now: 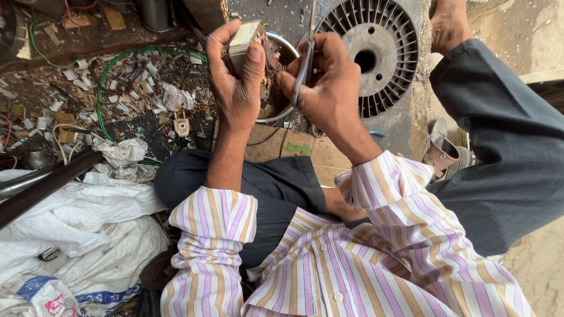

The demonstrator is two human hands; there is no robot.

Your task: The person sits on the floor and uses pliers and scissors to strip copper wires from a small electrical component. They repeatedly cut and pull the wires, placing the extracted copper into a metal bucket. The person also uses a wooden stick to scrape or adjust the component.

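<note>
My left hand (235,76) grips a small boxy transformer-like block (245,40) with a tuft of thin copper wire (271,57) sticking out of its right side. My right hand (326,82) is closed on a pair of scissors or a slim metal cutter (305,61), its blades pointing up beside the copper wire. Both hands are held over a round metal bowl (282,108) on the floor. I sit cross-legged in dark trousers and a striped shirt.
A round finned metal motor cover (376,53) lies behind the hands. Scrap bits, green wire (108,76) and paper litter the floor at left. White sacks (82,235) and a dark bar (47,182) sit at lower left. My bare foot (449,23) rests at top right.
</note>
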